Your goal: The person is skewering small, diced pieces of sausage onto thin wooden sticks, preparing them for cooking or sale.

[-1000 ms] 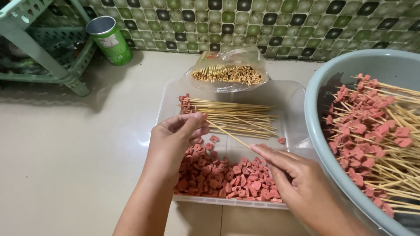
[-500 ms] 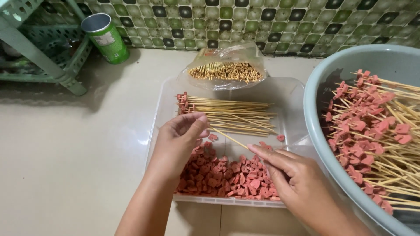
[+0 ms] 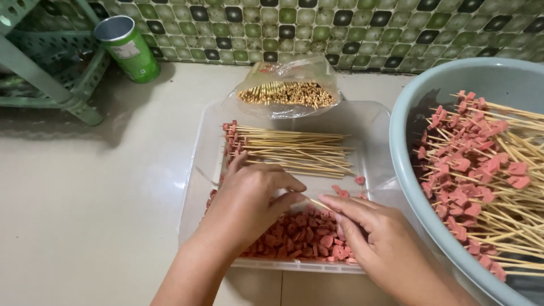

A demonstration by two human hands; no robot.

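Green and cream mosaic tiles (image 3: pixel 340 22) back a pale floor where a clear plastic tray (image 3: pixel 374 122) serves as the landmark for everything else. Over the near half of that tray, the left hand (image 3: pixel 249 204) is curled, its fingertips pinched together at the end of a thin bamboo skewer (image 3: pixel 316 203), apparently pressing a small pink piece onto it, though the piece itself is hidden under the fingers. The right hand (image 3: pixel 377 241) lies beside it with the fingers nearly straight and closed lightly on the other end of the same stick, steadying it. Beneath both hands, along the tray's near edge, lies a heap of pink sausage pieces (image 3: pixel 300 235); toward the tray's far side rests a row of skewers (image 3: pixel 289 150) already tipped with a piece each. Beyond the tray's far edge sits an open plastic bag of bare sticks (image 3: pixel 286 93). To the tray's right stands a grey-blue basin (image 3: pixel 413 113) piled with finished skewers. Well off to the tray's left are a green can (image 3: pixel 127 48) and a pale green plastic rack (image 3: pixel 56 73). By the look of it the threading step is in hand; the next move calls for sliding the piece along the stick with a firm pinch, keeping the point clear of the fingertips.
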